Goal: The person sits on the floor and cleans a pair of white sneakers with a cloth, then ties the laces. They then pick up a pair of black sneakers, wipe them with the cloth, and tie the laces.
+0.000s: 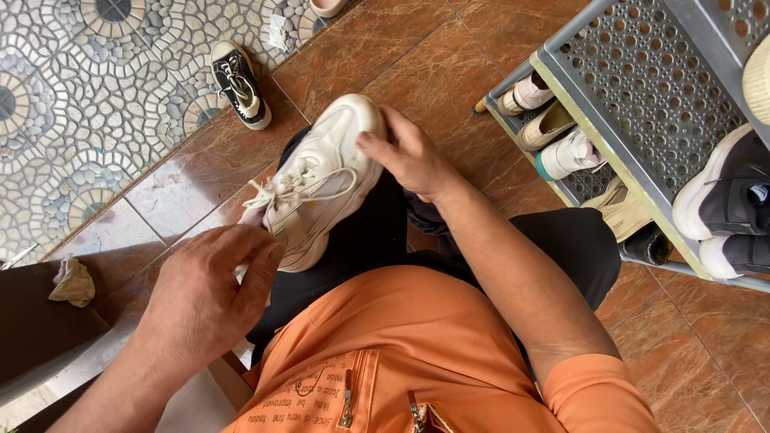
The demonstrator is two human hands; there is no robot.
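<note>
Head camera is showing the right hand [409, 152] gripping the toe of a cream sneaker [321, 180] resting on the lap while the left hand [208, 297] is pinching its heel end, where steadying the toe firmly seems wise.

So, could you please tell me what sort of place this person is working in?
Probably a home entryway or porch. A grey perforated shoe rack full of shoes stands at the right, a stray black sneaker lies on the patterned mosaic floor, and both hands hold a cream sneaker.
</note>
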